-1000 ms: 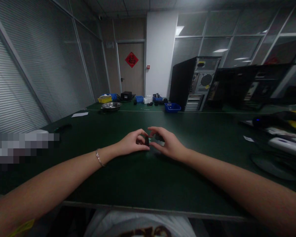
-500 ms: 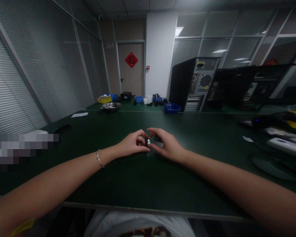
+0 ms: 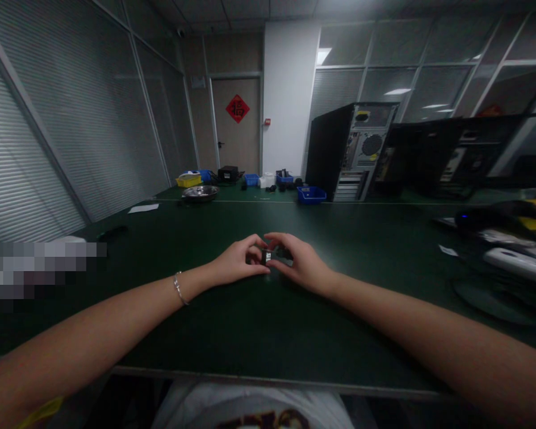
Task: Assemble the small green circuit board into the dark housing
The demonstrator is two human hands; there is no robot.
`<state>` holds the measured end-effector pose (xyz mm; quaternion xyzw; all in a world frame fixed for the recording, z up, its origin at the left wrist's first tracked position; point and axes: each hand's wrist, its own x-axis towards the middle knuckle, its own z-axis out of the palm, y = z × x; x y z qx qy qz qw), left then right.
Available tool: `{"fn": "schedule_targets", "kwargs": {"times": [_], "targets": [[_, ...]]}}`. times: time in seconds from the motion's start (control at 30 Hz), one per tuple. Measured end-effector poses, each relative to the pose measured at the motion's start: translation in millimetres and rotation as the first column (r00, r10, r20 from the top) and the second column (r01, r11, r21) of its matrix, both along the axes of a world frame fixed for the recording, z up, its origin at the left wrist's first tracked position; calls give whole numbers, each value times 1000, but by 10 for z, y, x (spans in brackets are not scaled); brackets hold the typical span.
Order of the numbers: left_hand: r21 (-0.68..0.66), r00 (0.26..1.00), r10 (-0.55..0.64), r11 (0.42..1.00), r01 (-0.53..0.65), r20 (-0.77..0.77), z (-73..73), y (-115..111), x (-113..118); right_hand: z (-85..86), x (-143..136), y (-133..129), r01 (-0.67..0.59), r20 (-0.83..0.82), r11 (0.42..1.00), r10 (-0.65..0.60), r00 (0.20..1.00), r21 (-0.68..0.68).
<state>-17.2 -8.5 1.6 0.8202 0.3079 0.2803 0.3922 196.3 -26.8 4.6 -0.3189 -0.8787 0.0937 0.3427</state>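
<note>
A small dark piece with a white face [image 3: 268,257] is between my two hands, just above the green tabletop. Its exact kind is too small to make out. My left hand [image 3: 236,262] is curled around its left side, thumb below and index finger above. From the right, my right hand [image 3: 307,263] pinches at the same piece with thumb and fingertips. Something dark shows inside the curl of my right hand, mostly hidden by the fingers.
Green table [image 3: 250,333] spreads around my hands. Toward the back stand a metal dish [image 3: 199,193], a blue bin [image 3: 311,195] and a black computer tower [image 3: 333,152]. Cluttered devices and cables, including a white device [image 3: 522,267], lie at right. White paper [image 3: 143,208] rests back left.
The small piece has turned slightly, so its white face shows more toward me. Both hands keep nearly the same place and grip.
</note>
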Motion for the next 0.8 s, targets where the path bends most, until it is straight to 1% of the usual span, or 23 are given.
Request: {"fn": "schedule_targets", "kwargs": {"times": [0.07,0.17,0.27,0.47,0.6,0.7,0.8], "targets": [[-15,999,-15,1000,16,31,-17,13,-1,-15,0,15,1,-10,1000,-1,1000,18],[-87,995,-40,995,48,92,-39,34,-7,-22,3,23,4,-11,1000,-4,1000,25],[-140,992,-26,989,43,126,-48,42,-7,-15,3,19,-5,-5,1000,5,1000,31],[-116,994,18,993,-5,112,-56,32,2,10,8,14,-24,16,999,23,1000,41],[-99,994,42,995,-33,97,-48,31,-3,27,24,-3,-52,7,998,52,999,21],[-87,994,41,996,-32,104,-28,20,1,37,28,-23,-79,14,997,79,997,15],[-59,994,24,998,-18,105,1,-2,17,48,21,-37,-111,26,993,110,994,50]]}}
